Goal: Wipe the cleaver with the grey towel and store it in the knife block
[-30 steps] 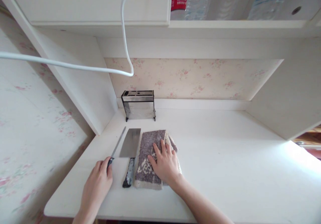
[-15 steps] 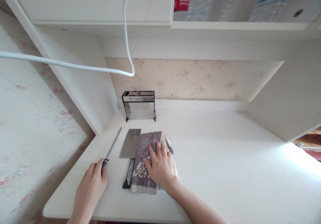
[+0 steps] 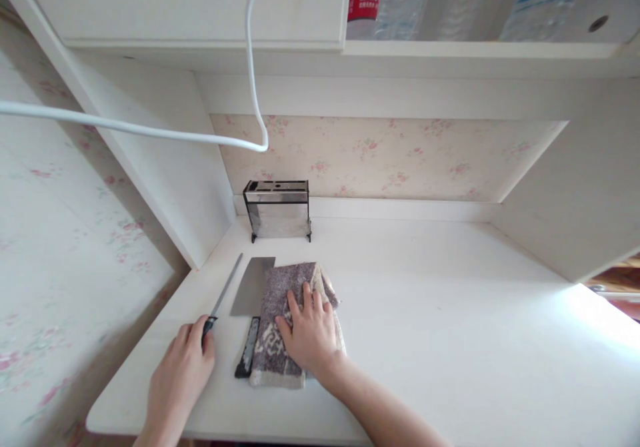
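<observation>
Resting right hand [image 3: 310,333] on folded towel [image 3: 275,300], with fingers loosely spread, not grasping. Gripping slim knife [image 3: 227,287] (or sharpening rod, can't tell) by black handle in left hand [image 3: 180,363], with fingers curled tight. Looks like a towel-handling step at right side of cleaver [image 3: 247,290], partly hiding it on worktop [image 3: 425,313]; calls for keeping fingers clear of edges next. Can see metal rack [image 3: 280,193] behind, near wall [image 3: 380,157].
</observation>
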`<action>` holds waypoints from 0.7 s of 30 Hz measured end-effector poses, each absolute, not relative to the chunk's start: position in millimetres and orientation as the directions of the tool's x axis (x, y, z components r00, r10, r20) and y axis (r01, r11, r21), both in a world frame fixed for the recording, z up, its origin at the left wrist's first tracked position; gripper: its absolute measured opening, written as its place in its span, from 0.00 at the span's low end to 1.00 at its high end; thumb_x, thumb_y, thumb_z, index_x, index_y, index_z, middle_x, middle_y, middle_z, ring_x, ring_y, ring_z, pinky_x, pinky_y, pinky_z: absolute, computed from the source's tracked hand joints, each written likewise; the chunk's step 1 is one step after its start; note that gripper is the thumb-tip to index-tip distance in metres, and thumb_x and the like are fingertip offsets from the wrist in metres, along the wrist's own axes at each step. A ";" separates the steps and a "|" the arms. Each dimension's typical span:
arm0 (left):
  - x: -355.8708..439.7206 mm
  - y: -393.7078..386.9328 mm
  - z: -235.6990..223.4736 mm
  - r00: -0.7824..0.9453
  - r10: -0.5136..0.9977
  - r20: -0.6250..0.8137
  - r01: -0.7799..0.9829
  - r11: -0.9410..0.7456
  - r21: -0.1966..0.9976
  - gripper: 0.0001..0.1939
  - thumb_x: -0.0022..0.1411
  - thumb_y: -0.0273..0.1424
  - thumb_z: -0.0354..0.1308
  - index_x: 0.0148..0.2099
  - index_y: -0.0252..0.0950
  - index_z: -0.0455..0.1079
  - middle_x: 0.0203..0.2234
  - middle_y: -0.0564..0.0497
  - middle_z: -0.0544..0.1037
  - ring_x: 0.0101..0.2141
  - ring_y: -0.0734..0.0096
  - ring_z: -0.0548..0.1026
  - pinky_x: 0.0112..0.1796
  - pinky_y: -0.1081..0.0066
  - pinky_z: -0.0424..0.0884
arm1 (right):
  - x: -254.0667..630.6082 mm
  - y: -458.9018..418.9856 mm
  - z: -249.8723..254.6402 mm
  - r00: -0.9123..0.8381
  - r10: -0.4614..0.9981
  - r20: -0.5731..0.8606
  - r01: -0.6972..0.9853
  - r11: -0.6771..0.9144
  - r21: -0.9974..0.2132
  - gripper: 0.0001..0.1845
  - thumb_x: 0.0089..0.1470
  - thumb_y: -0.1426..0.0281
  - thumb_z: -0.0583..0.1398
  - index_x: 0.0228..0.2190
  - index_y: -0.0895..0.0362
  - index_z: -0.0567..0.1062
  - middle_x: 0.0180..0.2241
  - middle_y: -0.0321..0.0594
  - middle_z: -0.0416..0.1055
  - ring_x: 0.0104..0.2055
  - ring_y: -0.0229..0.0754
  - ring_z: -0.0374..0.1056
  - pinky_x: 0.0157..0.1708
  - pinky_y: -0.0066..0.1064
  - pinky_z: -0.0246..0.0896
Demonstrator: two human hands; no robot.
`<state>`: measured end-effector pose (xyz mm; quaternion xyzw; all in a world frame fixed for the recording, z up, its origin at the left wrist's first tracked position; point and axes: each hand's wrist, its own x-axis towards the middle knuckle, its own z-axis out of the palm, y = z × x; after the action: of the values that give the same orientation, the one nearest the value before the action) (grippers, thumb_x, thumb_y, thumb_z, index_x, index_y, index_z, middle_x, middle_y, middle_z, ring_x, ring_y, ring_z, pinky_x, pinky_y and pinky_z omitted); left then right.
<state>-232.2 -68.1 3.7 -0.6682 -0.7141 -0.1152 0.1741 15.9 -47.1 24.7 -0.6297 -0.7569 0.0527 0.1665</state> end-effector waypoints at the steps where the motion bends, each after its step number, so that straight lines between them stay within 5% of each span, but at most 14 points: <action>1: -231.7 -68.0 4.4 -0.048 0.916 0.399 0.994 0.082 -0.070 0.15 0.66 0.32 0.46 0.54 0.36 0.62 0.40 0.48 0.74 0.35 0.64 0.76 0.32 0.68 0.65 | 14.8 -46.9 24.3 -0.145 0.971 0.189 0.935 0.197 -0.294 0.33 0.60 0.50 0.44 0.60 0.53 0.61 0.63 0.54 0.52 0.60 0.61 0.51 0.52 0.52 0.50; 17: -225.3 -70.2 20.0 0.007 0.879 0.477 0.988 0.068 -0.138 0.16 0.65 0.34 0.48 0.51 0.34 0.65 0.38 0.44 0.74 0.36 0.58 0.72 0.38 0.64 0.65 | 37.2 -27.7 30.6 -0.052 0.994 0.096 0.930 0.084 -0.359 0.34 0.59 0.48 0.48 0.61 0.50 0.60 0.65 0.51 0.49 0.64 0.60 0.46 0.55 0.54 0.47; 21: -211.1 -68.4 32.5 0.003 0.836 0.548 1.000 -0.014 0.015 0.13 0.64 0.33 0.48 0.48 0.34 0.65 0.36 0.44 0.75 0.36 0.58 0.72 0.39 0.64 0.65 | 46.8 -30.4 36.4 -0.053 0.987 0.150 0.908 0.110 -0.404 0.32 0.59 0.50 0.49 0.59 0.52 0.62 0.64 0.47 0.52 0.62 0.56 0.50 0.55 0.48 0.52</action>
<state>-211.1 -68.4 32.5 -0.6807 -0.6743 -0.2088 0.1959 46.8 -30.4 36.4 -0.6596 -0.7185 0.1003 0.1966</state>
